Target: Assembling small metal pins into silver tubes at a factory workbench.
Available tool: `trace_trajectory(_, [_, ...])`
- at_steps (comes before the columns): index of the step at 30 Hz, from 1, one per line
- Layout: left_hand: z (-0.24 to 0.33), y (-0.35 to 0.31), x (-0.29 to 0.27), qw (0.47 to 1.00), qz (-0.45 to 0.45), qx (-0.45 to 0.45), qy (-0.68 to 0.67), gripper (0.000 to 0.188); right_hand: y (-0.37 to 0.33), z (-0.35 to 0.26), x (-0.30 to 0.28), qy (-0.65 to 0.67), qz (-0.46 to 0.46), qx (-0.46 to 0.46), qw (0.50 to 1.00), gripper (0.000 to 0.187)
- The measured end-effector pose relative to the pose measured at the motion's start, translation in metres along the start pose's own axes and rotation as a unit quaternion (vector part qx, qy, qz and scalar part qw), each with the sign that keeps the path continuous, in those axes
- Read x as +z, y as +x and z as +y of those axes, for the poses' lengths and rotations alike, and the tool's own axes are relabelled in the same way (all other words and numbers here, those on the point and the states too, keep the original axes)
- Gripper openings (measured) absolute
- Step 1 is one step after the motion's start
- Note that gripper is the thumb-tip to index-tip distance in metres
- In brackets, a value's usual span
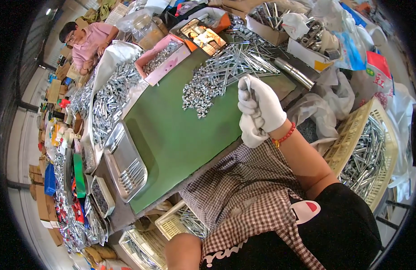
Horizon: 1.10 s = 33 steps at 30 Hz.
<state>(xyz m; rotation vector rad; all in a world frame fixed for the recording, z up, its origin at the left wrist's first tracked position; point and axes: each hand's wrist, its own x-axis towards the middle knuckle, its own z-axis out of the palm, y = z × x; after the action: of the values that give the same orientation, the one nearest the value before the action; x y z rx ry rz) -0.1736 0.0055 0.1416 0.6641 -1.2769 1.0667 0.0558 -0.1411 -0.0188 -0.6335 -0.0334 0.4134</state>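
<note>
My right hand (263,105), in a white glove with greyish fingers, is raised over the near right edge of the green table mat (172,148). Its fingers are curled closed, the thumb on top. Crumpled white cloth (253,134) hangs just below the fingers; whether it is part of this glove or a separate piece I cannot tell. What the fingers hold, if anything, is hidden. Of my left arm (184,252) only a part shows at the lower edge; that hand is out of view. Ahead lies a heap of small metal sleeves (201,92) beside long metal rods (248,60).
A metal tray (142,182) with several bolts stands at the left. Around the mat are a pink box (175,58) of small parts, a phone (203,37), a thick metal cylinder (294,73) and a yellow basket (382,168) of rods. Another person (88,42) sits far left.
</note>
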Motion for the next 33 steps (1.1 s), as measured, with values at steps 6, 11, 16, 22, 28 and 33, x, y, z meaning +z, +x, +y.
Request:
trace_trajectory(6, [0.014,-0.005,-0.009,0.999,0.008,0.009,0.047,0.048,-0.003,-0.003,-0.001,-0.004,0.002,0.001,1.000,0.024])
trace_trajectory(11, [0.026,-0.051,-0.044,0.895,-0.098,-0.046,0.434,0.045,-0.004,-0.002,0.008,0.007,0.019,0.009,1.000,0.023])
trace_trajectory(16, [-0.064,-0.157,-0.064,0.679,-0.283,-0.399,0.547,0.036,-0.009,0.005,-0.010,0.210,-0.084,0.062,0.972,0.020])
trace_trajectory(22, [-0.079,-0.146,-0.044,0.710,0.130,-0.657,0.216,0.017,-0.038,-0.028,-0.002,-0.004,0.077,-0.116,0.990,0.022])
trace_trajectory(28, [-0.099,-0.131,-0.039,0.677,0.313,-0.658,0.105,0.013,-0.107,-0.042,-0.001,-0.542,0.007,-0.345,0.766,0.039])
trace_trajectory(33, [-0.094,-0.142,-0.020,0.741,0.217,-0.516,0.371,0.011,-0.114,-0.025,0.023,-0.718,-0.011,-0.408,0.564,0.031])
